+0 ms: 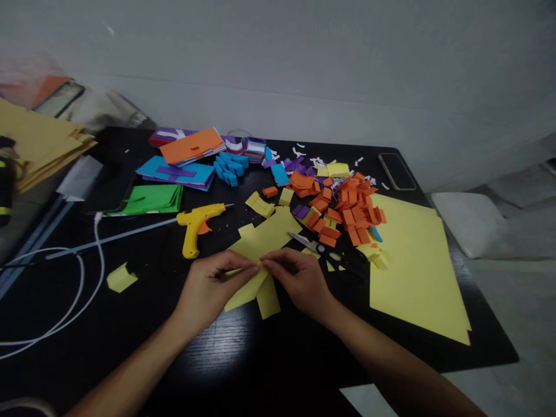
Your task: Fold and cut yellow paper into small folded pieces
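Note:
My left hand (212,285) and my right hand (303,282) meet over the dark table, thumbs and fingers pinched together. Between their fingertips is a yellow paper strip (269,299), its lower end hanging toward me. Under and behind the hands lies a larger yellow paper piece (278,229). Scissors (320,248) rest just beyond my right hand, blades pointing left, handles partly lost against the black surface. Beyond my left hand a yellow glue gun (194,227) lies on its side, nozzle to the right. A folded yellow paper piece (122,278) sits farther left.
Folded orange paper pieces (356,208) are heaped at centre right, beside large yellow sheets (412,266). A phone (397,171) lies at the back right. Blue paper stacks (174,172) and green paper (154,198) stand back left. A white cable (102,255) loops at left.

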### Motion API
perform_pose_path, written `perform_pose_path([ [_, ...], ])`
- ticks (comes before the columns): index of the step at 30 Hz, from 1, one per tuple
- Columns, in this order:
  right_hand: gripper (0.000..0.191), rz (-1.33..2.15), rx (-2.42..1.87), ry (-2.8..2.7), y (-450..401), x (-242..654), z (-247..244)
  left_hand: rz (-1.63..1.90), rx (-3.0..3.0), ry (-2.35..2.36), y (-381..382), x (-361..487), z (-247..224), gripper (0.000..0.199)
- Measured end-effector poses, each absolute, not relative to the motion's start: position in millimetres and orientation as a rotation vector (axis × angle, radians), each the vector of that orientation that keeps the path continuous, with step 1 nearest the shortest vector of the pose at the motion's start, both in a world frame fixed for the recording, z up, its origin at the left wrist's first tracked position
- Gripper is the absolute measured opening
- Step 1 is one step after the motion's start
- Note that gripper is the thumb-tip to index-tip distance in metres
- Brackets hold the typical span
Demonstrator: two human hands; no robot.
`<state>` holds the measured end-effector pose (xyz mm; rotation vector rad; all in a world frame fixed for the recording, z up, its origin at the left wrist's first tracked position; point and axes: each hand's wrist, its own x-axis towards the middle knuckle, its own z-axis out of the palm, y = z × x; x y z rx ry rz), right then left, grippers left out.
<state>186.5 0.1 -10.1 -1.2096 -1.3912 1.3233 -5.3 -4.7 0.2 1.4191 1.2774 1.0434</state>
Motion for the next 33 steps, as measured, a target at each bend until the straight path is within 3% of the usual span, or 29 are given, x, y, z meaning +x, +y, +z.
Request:
perform_pose_path([
  [13,0.023,1.413,-1.265,-1.448,3.5,187.8,-11.2,1.035,1.398,1.283,-4.1,-5.8,-0.5,0.004],
  [21,0.039,1.445,-1.274,-1.441,2.7,190.1,-10.1,1.022,1.373,1.282,-3.8,-6.3,-0.9,0.005],
  [28,0.028,1.448,-1.234,-1.439,3.3,189.8,-12.6,1.004,1.391,1.307,-2.8,-5.2,-1.0,0.006],
  [33,0.035,1.464,-1.248,-1.434,3.4,191.5,-11.9,1.009,1.396,1.300,-2.5,-5.2,0.3,0.005],
])
